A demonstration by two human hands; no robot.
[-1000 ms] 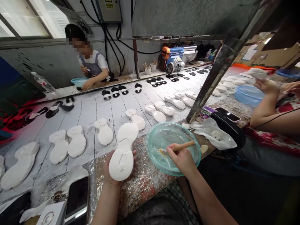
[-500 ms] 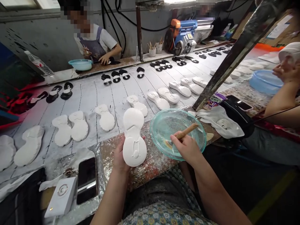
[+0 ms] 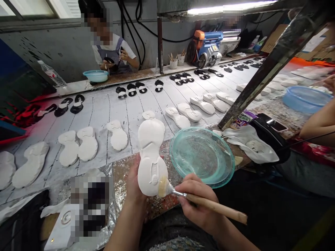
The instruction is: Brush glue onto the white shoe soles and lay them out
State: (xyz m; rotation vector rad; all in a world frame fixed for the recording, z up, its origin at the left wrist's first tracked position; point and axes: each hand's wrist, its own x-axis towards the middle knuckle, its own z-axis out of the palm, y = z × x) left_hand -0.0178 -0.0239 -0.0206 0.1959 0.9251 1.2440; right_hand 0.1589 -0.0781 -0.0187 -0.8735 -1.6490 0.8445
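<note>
A white shoe sole (image 3: 151, 153) is held up in my left hand (image 3: 135, 181), its underside with a raised heel mark facing me. My left fingers wrap behind it and are partly hidden. My right hand (image 3: 200, 198) grips the wooden handle of a brush (image 3: 216, 206). The pale bristles touch the lower right edge of the sole. Just beyond my right hand sits a turquoise basin (image 3: 202, 155) with a shallow whitish liquid in it.
White soles (image 3: 117, 136) and black sandal pieces (image 3: 132, 89) line the pale conveyor belt (image 3: 102, 115). A slanted metal post (image 3: 261, 69) rises at right, near a white cloth (image 3: 252, 144). Across the belt, a person (image 3: 115, 52) works by another basin (image 3: 96, 76).
My right hand has brought the brush out of the basin and left to the sole's edge. The sole has shifted slightly down. The person opposite has raised both hands.
</note>
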